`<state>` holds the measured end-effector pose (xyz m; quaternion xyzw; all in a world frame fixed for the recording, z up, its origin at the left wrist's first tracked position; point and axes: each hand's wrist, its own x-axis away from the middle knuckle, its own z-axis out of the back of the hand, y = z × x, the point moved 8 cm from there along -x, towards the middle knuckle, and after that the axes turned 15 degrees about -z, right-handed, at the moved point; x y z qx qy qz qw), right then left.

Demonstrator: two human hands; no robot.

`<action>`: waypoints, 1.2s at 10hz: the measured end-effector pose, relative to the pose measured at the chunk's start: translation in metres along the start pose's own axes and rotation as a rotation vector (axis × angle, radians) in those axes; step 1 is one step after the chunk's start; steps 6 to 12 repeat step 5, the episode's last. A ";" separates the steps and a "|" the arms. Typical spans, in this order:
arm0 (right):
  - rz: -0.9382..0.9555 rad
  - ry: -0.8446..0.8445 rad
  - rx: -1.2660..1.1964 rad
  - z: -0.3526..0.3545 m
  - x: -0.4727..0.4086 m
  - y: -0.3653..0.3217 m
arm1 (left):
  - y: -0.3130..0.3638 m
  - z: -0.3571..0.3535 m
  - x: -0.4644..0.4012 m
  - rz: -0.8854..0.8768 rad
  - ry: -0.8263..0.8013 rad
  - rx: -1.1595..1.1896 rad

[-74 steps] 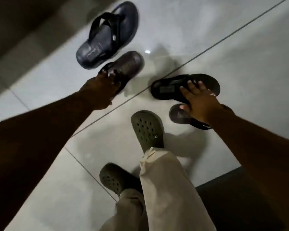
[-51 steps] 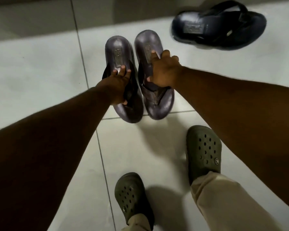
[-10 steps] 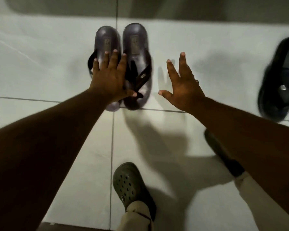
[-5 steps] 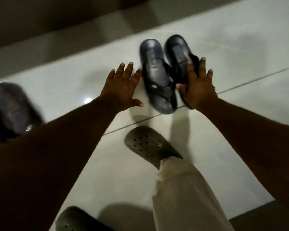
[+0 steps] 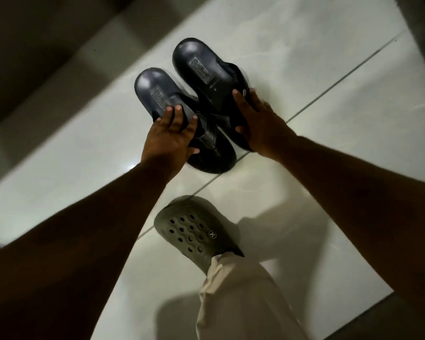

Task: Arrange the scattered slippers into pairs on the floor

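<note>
Two black slippers lie side by side on the pale tiled floor, heels pointing away from me. My left hand (image 5: 171, 138) rests on the left black slipper (image 5: 157, 92), fingers spread over its strap and footbed. My right hand (image 5: 258, 119) presses on the right black slipper (image 5: 201, 65), which sits slightly farther away, with the fingers over its strap and the thumb at its near edge. The two slippers touch along their inner sides.
My foot in an olive perforated clog (image 5: 194, 231) and a beige trouser leg (image 5: 243, 298) stand just below the slippers. A dark wall base (image 5: 47, 45) runs along the upper left. A dark mat edge (image 5: 378, 322) lies at the bottom right.
The view has swung from the purple-grey pair to the black pair. My left hand, hovering open half a second ago, now rests on the left black slipper; the right hand stays on the right one.
</note>
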<state>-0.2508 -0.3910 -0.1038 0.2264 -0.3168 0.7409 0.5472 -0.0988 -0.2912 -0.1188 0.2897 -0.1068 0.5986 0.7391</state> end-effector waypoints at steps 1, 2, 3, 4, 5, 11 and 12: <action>-0.025 -0.005 0.019 0.015 -0.010 0.013 | 0.009 0.012 -0.019 -0.046 0.020 -0.010; -0.063 -0.014 0.013 0.026 -0.012 0.021 | 0.016 0.020 -0.033 -0.033 0.000 0.023; -0.062 0.000 0.010 0.024 -0.008 0.018 | 0.018 0.020 -0.032 -0.027 -0.022 0.056; -0.033 0.041 0.017 0.022 0.003 0.017 | 0.015 0.026 -0.020 -0.092 0.003 0.086; -0.008 0.128 0.062 0.025 0.011 0.013 | 0.005 0.040 -0.002 -0.070 0.060 0.047; -0.008 0.128 0.062 0.025 0.011 0.013 | 0.005 0.040 -0.002 -0.070 0.060 0.047; -0.008 0.128 0.062 0.025 0.011 0.013 | 0.005 0.040 -0.002 -0.070 0.060 0.047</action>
